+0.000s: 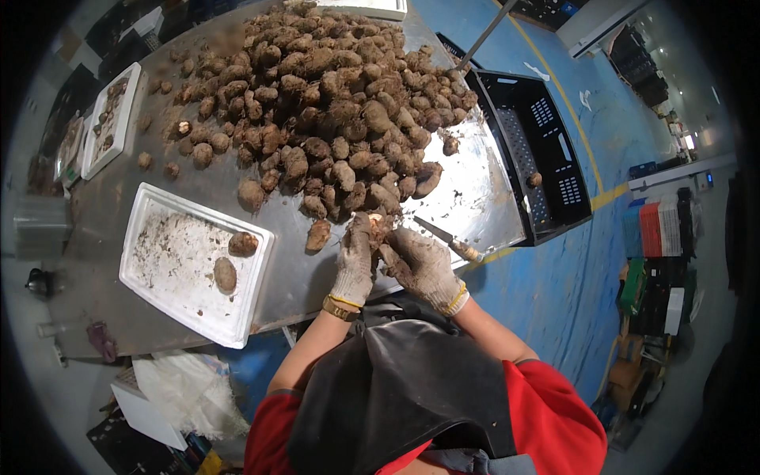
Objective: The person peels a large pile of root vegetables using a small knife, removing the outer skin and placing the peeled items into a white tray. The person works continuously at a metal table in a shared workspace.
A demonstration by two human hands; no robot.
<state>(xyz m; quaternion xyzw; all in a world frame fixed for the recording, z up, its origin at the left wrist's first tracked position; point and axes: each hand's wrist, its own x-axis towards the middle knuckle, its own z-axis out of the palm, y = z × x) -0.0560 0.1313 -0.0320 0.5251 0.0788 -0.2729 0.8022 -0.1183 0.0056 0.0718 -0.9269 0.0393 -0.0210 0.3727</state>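
Handling one hairy brown taro corm (379, 231) at the worktop's near edge, just below the big pile of corms (340, 103), looks like the step in hand, probably cleaning or checking it by touch. Both hands wear soiled knit gloves: the left hand (354, 257) is closed around the corm's left side, while the right hand (419, 269) has its fingers bent in against the lower right of it, apparently narrow rather than spread; their exact contact is hidden. A pale, bare patch shows at the corm's upper end, facing away from the person. Its long axis seems to run roughly away from the body, but the gloves cover too much to be sure. The next move seems to call for a steady left grip while the right fingers work or turn the corm. A knife (450, 239) lies untouched just beyond the right hand, blade toward the pile and wooden handle toward the worktop (289, 273) edge. Left of the hands, a white foam tray (170, 289) holds two corms, the lower one's long axis pointing nearly straight away from the person.
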